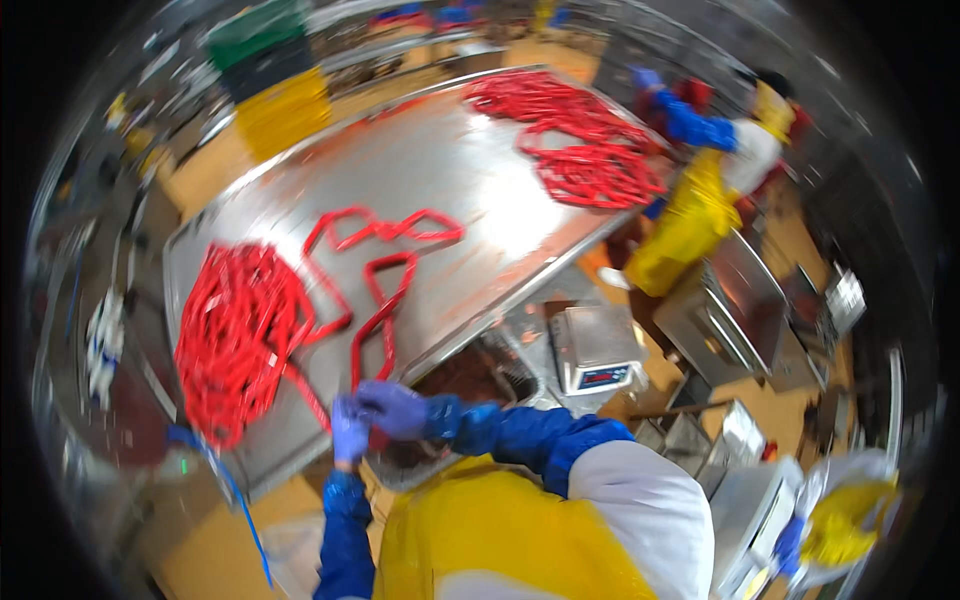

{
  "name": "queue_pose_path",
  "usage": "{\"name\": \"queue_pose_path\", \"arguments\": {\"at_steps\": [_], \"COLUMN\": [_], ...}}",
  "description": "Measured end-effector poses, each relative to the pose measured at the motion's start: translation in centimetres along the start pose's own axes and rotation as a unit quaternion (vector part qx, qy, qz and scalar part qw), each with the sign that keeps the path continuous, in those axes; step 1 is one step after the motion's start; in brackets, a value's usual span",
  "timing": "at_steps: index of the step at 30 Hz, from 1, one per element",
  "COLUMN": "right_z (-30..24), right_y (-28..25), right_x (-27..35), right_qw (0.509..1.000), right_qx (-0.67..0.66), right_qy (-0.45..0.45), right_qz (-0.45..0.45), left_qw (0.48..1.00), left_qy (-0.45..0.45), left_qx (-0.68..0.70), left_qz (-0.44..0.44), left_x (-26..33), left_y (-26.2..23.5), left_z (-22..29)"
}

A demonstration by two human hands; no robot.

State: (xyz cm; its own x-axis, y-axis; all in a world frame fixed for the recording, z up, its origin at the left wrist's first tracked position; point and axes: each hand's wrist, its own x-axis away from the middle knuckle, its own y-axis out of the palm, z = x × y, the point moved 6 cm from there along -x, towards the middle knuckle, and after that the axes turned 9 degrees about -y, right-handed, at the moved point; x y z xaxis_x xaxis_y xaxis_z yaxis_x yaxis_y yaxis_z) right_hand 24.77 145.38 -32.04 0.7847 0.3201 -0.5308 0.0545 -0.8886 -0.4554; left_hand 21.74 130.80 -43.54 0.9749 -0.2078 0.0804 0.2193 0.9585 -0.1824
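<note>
Stainless steel work table carries a heaped red linked sausage chain at nine o'clock. Both blue-gloved hands, left hand and right hand, pinch its trailing strand at the table's six o'clock edge. Soft, slick and limp, it probably grips best between links.

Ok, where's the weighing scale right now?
In the head view the weighing scale sits right of centre, just off the steel table edge, up and right of the gloved right hand.

I've got a long red sausage link rope snaking loose across the steel counter, near end bunched up by my pile.
</note>
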Motion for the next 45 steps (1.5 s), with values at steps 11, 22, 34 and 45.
{"name": "queue_pose_path", "arguments": {"at_steps": [11, 22, 34, 45], "right_z": [15.3, 23.1, 23.2, 22.8], "right_y": [-7.7, -11.8, -12.1, -12.6], "right_x": [4.1, 8.1, 6.7, 6.3], "right_qw": [0.962, 0.878, 0.868, 0.890], "right_qx": [0.224, 0.399, 0.398, 0.380], "right_qy": [0.142, 0.256, 0.296, 0.252], "right_qz": [0.061, 0.065, 0.004, 0.026], "left_qw": [0.944, 0.984, 0.964, 0.974], "left_qy": [0.237, -0.014, -0.032, -0.025], "left_qx": [-0.092, -0.108, -0.223, -0.207], "left_qz": [0.212, 0.139, 0.145, -0.089], "left_x": [-15.5, -23.1, -35.6, -47.1], "left_y": [-20.8, -33.3, -26.7, 4.5], "left_z": [25.0, 1.9, -7.3, 2.8]}}
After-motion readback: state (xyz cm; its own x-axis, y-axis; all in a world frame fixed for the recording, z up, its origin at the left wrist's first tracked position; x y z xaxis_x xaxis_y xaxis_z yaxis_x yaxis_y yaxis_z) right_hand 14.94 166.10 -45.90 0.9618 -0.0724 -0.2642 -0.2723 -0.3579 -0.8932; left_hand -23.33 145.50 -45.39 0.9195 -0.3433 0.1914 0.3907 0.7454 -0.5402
